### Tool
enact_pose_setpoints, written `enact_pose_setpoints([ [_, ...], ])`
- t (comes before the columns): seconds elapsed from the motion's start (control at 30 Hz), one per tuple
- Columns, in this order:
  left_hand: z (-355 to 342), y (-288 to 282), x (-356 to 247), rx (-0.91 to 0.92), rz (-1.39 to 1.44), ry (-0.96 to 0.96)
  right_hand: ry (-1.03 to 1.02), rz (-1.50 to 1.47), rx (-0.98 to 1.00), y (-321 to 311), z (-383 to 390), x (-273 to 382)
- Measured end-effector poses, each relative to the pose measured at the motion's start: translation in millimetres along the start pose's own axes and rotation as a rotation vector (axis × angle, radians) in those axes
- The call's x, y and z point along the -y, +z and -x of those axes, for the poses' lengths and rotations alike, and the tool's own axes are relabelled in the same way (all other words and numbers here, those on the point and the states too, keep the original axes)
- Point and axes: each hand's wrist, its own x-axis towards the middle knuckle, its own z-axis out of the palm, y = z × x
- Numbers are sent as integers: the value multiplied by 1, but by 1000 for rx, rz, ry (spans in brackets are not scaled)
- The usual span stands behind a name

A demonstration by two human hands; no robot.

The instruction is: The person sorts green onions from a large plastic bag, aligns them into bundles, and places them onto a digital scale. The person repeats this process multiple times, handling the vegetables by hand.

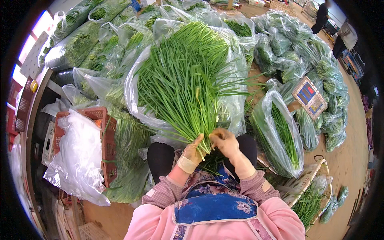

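Note:
A bunch of garlic chives (194,114) fans out away from me, its pale stalk ends toward my body. My left hand (191,154), gloved, is closed around the stalks near their lower ends. Just to the right, my right hand (226,143), also gloved, has its fingers curled in a pinch beside the stalks. Whatever it grips is too small to make out. Beyond, a large heap of chives (196,44) lies in an opened clear plastic bag (236,86). One yellowed leaf shows among the green ones.
At left, a red crate (109,140) holds white plastic bags (80,156). Bagged greens (76,48) pile up behind. On the right are a scale (309,97), a filled bag of chives (276,138), a woven basket (296,184) and many tied bags (296,60). Two people stand far right.

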Motion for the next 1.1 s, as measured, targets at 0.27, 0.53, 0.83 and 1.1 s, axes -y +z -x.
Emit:
enact_pose_setpoints([
  [0.27, 8, 12, 1, -100, -228, 165, 11, 262, 65, 2, -30, 37],
  [0.53, 6, 7, -15, 37, -85, -97, 10, -226, 461, -3, 28, 20],
  [0.83, 13, 17, -11, -203, -157, 101, 15, 89, 412, -48, 41, 11],
  [1.1, 21, 16, -32, -189, -244, 159, -52, 1250, 738, -28, 30, 7],
])
